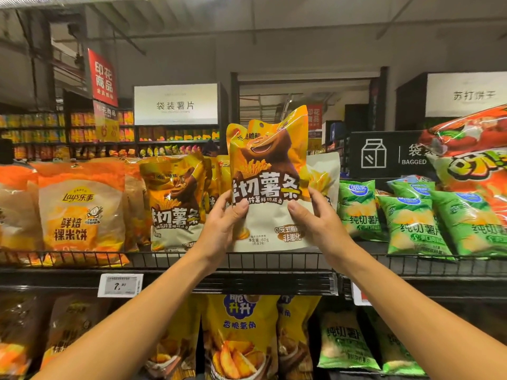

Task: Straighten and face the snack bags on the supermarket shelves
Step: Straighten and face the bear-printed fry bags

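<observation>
A yellow and white fries bag with a brown bear (267, 171) stands upright above the top shelf's wire rail, its front toward me. My left hand (223, 223) grips its lower left edge, thumb on the front. My right hand (315, 220) grips the lower right edge the same way. A matching bear bag (175, 204) stands on the shelf to the left, with more of the same kind behind it. Another white bag (325, 174) is partly hidden behind the held one.
Orange Lay's bags (81, 209) fill the shelf's left; green chip bags (411, 218) lean at the right under a big orange bag (474, 160). A black wire rail (274, 260) fronts the shelf, with a price tag (120, 285) below. Yellow bags (238, 335) fill the lower shelf.
</observation>
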`<state>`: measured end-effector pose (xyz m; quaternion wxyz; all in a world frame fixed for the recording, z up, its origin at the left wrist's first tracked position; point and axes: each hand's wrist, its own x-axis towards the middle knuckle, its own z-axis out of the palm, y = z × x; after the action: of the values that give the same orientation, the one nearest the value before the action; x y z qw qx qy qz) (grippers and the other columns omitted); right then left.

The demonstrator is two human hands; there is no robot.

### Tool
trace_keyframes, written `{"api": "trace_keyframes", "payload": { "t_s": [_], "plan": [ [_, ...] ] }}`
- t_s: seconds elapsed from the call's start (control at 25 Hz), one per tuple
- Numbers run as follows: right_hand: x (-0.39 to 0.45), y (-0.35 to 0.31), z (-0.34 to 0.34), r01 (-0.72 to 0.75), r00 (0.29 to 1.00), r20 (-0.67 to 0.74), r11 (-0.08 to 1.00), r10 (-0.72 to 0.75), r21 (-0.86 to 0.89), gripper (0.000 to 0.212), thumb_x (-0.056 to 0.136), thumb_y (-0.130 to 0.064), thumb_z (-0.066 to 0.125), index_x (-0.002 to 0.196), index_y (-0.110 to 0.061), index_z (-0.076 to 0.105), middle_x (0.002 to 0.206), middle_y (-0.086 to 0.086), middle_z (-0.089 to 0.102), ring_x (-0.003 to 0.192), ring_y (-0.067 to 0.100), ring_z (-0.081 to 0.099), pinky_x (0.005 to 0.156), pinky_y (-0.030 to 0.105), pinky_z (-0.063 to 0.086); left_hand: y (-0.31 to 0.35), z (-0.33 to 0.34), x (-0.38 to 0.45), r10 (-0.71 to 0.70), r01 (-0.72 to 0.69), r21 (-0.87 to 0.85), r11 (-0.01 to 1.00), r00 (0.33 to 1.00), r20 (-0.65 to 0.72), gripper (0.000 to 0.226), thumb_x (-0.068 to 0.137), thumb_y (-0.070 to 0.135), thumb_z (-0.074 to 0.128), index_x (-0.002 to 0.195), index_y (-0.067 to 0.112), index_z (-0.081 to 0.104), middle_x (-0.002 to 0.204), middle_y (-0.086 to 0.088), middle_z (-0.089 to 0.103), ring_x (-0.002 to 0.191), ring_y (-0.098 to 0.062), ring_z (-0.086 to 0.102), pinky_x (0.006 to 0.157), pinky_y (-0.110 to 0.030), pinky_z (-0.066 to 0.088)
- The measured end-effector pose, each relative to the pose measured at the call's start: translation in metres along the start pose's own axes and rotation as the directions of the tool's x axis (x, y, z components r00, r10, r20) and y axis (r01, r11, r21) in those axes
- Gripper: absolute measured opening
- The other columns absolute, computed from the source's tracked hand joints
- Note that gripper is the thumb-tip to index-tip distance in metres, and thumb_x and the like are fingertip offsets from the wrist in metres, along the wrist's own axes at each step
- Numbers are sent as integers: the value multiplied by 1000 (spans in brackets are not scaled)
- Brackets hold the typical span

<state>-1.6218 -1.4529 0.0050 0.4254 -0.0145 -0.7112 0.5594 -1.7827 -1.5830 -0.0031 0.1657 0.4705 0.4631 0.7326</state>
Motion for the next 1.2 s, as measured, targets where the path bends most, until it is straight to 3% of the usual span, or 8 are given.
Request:
{"api": "trace_keyframes", "payload": {
  "t_s": [0.16, 0.36, 0.48, 0.6, 0.72, 0.92, 1.0, 1.2],
  "plan": [
    [2, 4, 8, 107, 976, -178, 988, -125, -109, 68, 76, -37, 81, 135, -25, 48, 129, 4, 66, 114, 12, 66, 97, 36, 56, 11, 9, -6, 99, -88, 296, 951, 995, -21, 89, 74, 57, 66, 149, 35, 23, 150, 9, 33, 132, -8, 41, 104, -34, 38],
    [8, 3, 23, 141, 967, -187, 975, -173, -172, 76, 68, -56, 76, 133, -27, 51, 125, -6, 66, 114, 9, 65, 97, 39, 55, 23, 25, -15, 56, -81, 203, 976, 991, 124, 35, 80, 55, 67, 110, 47, 50, 127, 20, 48, 98, 19, 58, 71, -5, 48],
    [10, 0, 25, 150, 980, -104, 976, -168, -157, 68, 80, -60, 63, 138, -26, 53, 131, -10, 63, 120, 2, 60, 97, 24, 51, 27, 24, -11, 18, -32, 106, 994, 991, 130, 62, 76, 54, 73, 124, 36, 38, 118, 25, 54, 89, 21, 60, 65, -5, 48],
    [11, -4, 28, 202, 976, -54, 965, -213, -165, 45, 93, -44, 48, 135, -29, 57, 137, -10, 59, 122, -9, 54, 95, 8, 44, 32, 17, -5, 5, -14, 70, 997, 993, 121, 86, 64, 60, 79, 134, 28, 40, 123, 15, 64, 99, 7, 66, 77, -25, 53],
    [13, -6, 37, 258, 965, 8, 949, -261, -180, 39, 98, -8, 50, 131, -28, 60, 141, -8, 58, 131, 1, 51, 110, 24, 43, 35, 7, 2, -19, 18, 17, 1000, 995, 97, 121, 44, 65, 87, 145, 23, 35, 134, 4, 62, 119, -14, 62, 101, -48, 47],
    [14, 0, 48, 352, 936, 95, 886, -340, -302, 52, 93, 9, 55, 134, -24, 59, 143, -13, 52, 132, -7, 45, 111, 19, 40, 25, -13, 14, -8, 13, -73, 997, 998, 67, 91, 59, 33, 88, 136, 8, 48, 113, -8, 73, 96, -23, 73, 74, -35, 59],
    [21, 1, 43, 272, 960, 44, 894, -275, -356, 60, 91, -8, 70, 142, -28, 48, 142, -17, 48, 128, 0, 49, 105, 21, 45, 23, -24, 16, -9, 18, -94, 995, 996, 94, 72, 69, 24, 77, 133, 5, 50, 108, -10, 73, 90, -23, 73, 69, -33, 59],
    [42, 4, 21, -163, 985, 26, 975, 169, -149, 99, 70, -51, 71, 154, -22, 30, 147, 0, 50, 126, 15, 55, 99, 34, 46, 24, -45, 23, -41, 72, -104, 992, 961, 274, 93, 36, 48, 95, 113, 11, 59, 91, -3, 76, 80, -19, 74, 58, -30, 59]
  ]
}}
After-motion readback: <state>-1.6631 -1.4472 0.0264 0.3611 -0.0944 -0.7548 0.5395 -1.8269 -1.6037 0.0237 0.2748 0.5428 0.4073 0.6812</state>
